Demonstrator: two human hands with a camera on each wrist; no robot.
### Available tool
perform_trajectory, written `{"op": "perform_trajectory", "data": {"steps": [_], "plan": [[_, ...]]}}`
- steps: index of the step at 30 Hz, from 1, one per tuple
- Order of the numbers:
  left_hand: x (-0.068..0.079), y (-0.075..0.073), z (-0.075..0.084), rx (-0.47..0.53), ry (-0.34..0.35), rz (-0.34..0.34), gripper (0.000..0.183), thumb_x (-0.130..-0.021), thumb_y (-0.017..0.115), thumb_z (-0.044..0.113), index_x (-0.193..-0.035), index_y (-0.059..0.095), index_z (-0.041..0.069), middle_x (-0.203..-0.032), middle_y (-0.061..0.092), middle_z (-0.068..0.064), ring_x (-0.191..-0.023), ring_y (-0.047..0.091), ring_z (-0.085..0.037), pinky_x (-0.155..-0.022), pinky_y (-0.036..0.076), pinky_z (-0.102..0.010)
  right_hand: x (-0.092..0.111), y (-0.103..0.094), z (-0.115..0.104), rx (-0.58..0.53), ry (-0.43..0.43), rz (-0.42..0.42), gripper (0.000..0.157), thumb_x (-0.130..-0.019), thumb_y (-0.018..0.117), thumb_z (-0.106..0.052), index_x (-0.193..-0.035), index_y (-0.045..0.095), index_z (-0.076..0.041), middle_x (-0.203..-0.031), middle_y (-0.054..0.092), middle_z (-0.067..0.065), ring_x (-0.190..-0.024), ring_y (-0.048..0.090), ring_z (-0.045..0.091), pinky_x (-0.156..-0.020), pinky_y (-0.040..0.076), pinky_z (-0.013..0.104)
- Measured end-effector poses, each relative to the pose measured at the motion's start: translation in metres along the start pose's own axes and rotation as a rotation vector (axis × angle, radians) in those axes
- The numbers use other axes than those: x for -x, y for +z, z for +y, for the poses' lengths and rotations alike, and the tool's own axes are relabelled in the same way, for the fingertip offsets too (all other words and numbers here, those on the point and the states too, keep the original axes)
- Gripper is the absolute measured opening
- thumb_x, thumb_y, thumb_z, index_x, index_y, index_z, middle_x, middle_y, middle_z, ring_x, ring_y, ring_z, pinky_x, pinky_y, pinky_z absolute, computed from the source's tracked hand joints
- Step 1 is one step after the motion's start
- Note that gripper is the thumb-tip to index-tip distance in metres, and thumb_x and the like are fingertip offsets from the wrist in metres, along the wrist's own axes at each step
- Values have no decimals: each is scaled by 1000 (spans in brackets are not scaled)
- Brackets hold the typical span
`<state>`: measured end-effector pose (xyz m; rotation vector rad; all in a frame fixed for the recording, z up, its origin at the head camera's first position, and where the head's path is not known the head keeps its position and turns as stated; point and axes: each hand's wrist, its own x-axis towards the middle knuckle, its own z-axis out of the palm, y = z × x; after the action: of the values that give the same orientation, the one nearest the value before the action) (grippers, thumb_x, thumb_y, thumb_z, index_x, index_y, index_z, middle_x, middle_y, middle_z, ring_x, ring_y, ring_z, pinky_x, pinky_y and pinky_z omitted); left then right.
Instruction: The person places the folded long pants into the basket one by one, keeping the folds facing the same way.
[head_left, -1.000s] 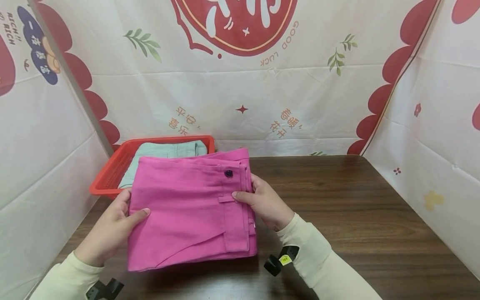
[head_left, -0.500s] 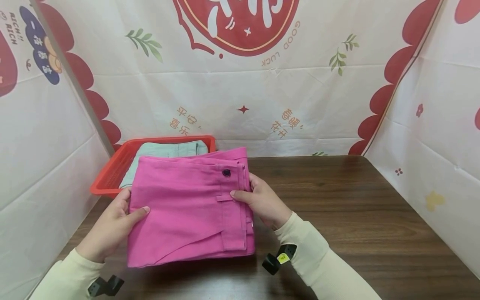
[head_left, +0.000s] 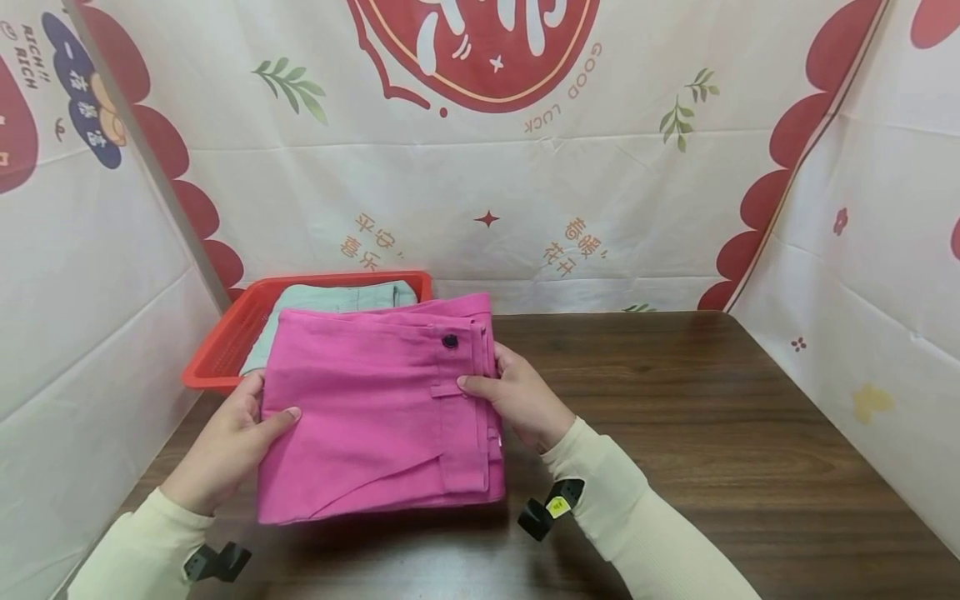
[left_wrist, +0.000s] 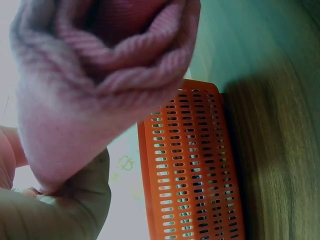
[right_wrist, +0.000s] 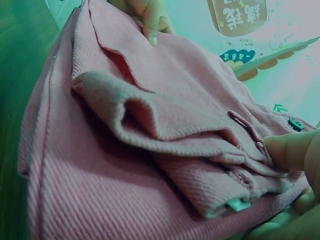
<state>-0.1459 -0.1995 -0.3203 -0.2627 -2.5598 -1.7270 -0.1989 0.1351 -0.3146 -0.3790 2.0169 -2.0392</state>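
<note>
A folded pair of bright pink trousers [head_left: 360,408] is held up over the table, its waistband with a dark button [head_left: 449,341] and a belt loop at the right side. My left hand [head_left: 232,442] grips the left edge, thumb on top and fingers behind. At the waistband my right hand [head_left: 525,396] pinches the other side, thumb by the belt loop. Layered folds of the trousers [right_wrist: 150,135] show in the right wrist view. Seen from the left wrist, the rolled fold [left_wrist: 100,90] rises above the fingers.
Behind the trousers, at the back left, stands a red slotted basket [head_left: 225,350] with a folded light green garment [head_left: 330,298] in it. The brown wooden table [head_left: 675,433] is bounded by printed white cloth walls [head_left: 600,175] behind and at both sides.
The pink trousers have risen slightly in the head view, and the right edge has shifted a little left with my right hand. Both hands keep their hold.
</note>
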Motion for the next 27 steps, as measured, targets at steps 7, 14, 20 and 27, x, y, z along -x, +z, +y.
{"op": "perform_trajectory", "data": {"steps": [7,14,20,27], "plan": [[-2,1,-2,7,3,7,49,-100,56,6,-140,29,-1,-123,54,-23,-95,62,-12,-75,56,-30,-4,0,1,6,3,12,49,-92,64,-3,-138,48,-5,-116,64,18,-94,67,24,-81,57,40],[-2,1,-3,34,-1,12,51,-100,56,6,-142,28,-1,-122,54,-23,-94,63,-13,-74,57,-31,-7,0,2,4,7,12,47,-93,64,-4,-137,49,-5,-115,65,17,-94,67,24,-80,57,40],[-5,1,-5,58,19,14,48,-100,56,6,-140,30,0,-117,57,-17,-92,64,-14,-72,57,-33,-11,0,4,16,0,42,46,-92,64,-3,-135,51,-4,-111,66,17,-90,68,24,-78,57,40],[-7,-1,-7,67,10,33,44,-100,57,8,-136,33,2,-112,60,-7,-90,65,-14,-70,57,-33,-15,1,5,8,-1,55,45,-91,65,-2,-134,51,-3,-110,66,17,-89,68,24,-78,57,40]]}}
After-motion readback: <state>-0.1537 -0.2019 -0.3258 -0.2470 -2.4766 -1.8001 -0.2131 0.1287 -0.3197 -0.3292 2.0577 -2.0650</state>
